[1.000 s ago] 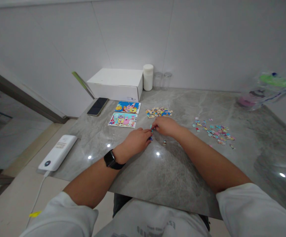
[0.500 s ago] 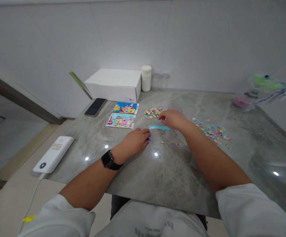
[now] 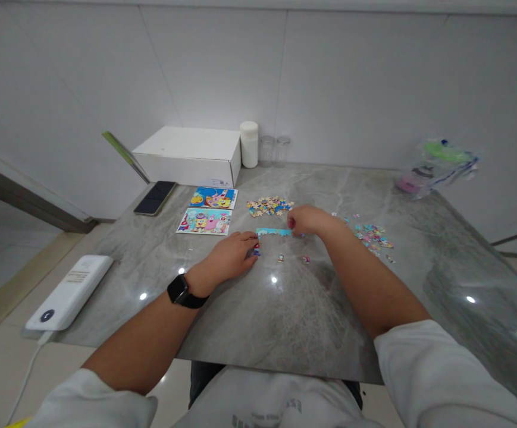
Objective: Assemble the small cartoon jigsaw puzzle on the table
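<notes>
A strip of joined blue puzzle pieces [image 3: 274, 232] lies on the grey table. My left hand [image 3: 234, 254] rests at its left end with fingers stretched flat, touching a short column of red and blue pieces [image 3: 257, 251] that runs toward me. At the strip's right end, my right hand [image 3: 306, 220] has its fingers pinched together; whatever is between them is hidden. Two loose pieces lie nearer me, a small pale puzzle piece [image 3: 281, 258] and a pinkish puzzle piece [image 3: 306, 260]. Left of the strip are two cartoon picture cards, the pink-and-blue card [image 3: 204, 221] and the blue card [image 3: 213, 197].
Beyond the strip is a puzzle-piece pile [image 3: 269, 206]; another colourful pile [image 3: 373, 236] lies right, partly behind my forearm. A phone [image 3: 155, 198], white box [image 3: 187, 156], white bottle [image 3: 249, 145], two glasses [image 3: 275, 151], plastic bag [image 3: 434, 168] and white power bank [image 3: 71, 291] stand around.
My right hand has moved from beside the farther pile down to the strip's right end. My left hand stays on the column of pieces. The whole view has shifted slightly.
</notes>
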The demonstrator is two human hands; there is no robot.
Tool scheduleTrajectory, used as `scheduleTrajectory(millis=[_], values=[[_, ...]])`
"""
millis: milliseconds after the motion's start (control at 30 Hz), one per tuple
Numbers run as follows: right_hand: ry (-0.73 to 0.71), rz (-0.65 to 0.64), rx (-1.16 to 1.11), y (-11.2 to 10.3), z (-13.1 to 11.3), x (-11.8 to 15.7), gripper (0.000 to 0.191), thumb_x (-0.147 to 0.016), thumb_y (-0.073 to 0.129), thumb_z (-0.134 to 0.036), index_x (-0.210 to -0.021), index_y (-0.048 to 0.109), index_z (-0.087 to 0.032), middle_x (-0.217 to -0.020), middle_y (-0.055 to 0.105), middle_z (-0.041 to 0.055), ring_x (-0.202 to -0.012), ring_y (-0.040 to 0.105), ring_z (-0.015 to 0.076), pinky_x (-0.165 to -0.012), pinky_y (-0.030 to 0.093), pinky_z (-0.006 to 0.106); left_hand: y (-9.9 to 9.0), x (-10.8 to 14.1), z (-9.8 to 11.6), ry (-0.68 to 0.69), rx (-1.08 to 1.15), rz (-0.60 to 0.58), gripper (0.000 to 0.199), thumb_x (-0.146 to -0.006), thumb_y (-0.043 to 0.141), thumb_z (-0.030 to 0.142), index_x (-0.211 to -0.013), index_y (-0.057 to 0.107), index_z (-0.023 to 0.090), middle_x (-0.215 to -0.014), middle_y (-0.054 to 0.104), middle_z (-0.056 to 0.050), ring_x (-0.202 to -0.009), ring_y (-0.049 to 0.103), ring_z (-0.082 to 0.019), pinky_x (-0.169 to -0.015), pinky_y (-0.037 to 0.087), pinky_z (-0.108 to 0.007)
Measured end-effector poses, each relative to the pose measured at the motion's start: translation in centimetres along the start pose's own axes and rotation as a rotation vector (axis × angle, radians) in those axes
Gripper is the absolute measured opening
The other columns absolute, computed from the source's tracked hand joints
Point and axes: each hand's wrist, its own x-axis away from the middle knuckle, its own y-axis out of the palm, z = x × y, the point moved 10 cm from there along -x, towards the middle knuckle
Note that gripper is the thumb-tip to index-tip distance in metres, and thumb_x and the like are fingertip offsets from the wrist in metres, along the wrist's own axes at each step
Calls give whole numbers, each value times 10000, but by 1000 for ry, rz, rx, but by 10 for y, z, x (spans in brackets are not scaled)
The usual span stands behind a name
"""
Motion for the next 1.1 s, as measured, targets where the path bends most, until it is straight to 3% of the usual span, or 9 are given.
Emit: scheduleTrajectory(millis=[300, 533, 800, 933, 1100], values=[[-30, 45, -17, 7, -6, -11, 295, -814, 796, -237, -1108, 816, -226, -1132, 812, 88, -1007, 733, 232, -798, 497, 258, 1, -1, -5, -2, 35, -2, 364, -959, 650, 307, -1303, 690, 198, -1419, 646, -125, -1269, 645, -276, -1144, 514, -423], [-44, 62, -31, 7, -7, -11, 243, -842, 778, -235, -1083, 809, -223, -1126, 812, 79, -983, 734, 218, -754, 477, 245, -3, -1, -7, -7, 58, 6, 348, -951, 659, 290, -1288, 703, 217, -1406, 669, -114, -1278, 650, -273, -1154, 511, -428], [-53, 70, -84, -2, -14, -4, 307, -867, 759, -207, -1172, 785, -223, -1149, 805, 58, -1002, 723, 202, -745, 462, 237, -5, -3, -11, 30, 127, 16, 314, -957, 683, 281, -1266, 726, 243, -1374, 675, -94, -1261, 655, -252, -1143, 516, -408], [-58, 165, -141, -25, -5, 7, 312, -921, 691, -196, -1221, 769, -224, -1156, 798, 54, -1003, 715, 189, -812, 473, 236, -14, -4, -13, 19, 152, 78, 292, -986, 651, 285, -1266, 721, 242, -1344, 672, -88, -1222, 663, -240, -1109, 535, -402], [1, 436, -297, -83, 39, 53, 298, -977, 636, -265, -1245, 753, -206, -1129, 783, 70, -967, 692, 195, -866, 491, 278, -28, -3, -9, -7, 143, 176, 256, -1032, 574, 300, -1222, 726, 219, -1240, 698, -91, -1135, 686, -233, -1039, 565, -401]])
